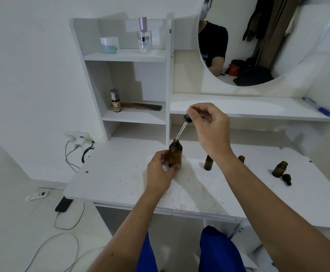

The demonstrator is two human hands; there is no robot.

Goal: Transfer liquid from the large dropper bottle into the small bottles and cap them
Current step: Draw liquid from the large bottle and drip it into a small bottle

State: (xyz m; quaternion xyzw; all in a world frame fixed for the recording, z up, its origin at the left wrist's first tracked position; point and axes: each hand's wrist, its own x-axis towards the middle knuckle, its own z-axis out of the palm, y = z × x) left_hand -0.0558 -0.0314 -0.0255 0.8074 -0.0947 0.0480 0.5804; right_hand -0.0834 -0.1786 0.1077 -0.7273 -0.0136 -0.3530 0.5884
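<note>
The large amber dropper bottle stands upright on the white desk, and my left hand grips its lower body. Above it my right hand pinches the black bulb of the dropper. The glass tube slants down with its tip at the bottle's open mouth. To the right stand three small amber bottles, all uncapped: one just behind my right wrist, one partly hidden by my forearm, and one farther right. A black cap lies beside that last bottle.
A shelf unit behind the desk holds a perfume bottle, a jar, a small spray bottle and a comb. A round mirror hangs at the right, with a pen on the ledge below. Cables, a wall socket and a phone lie at the left.
</note>
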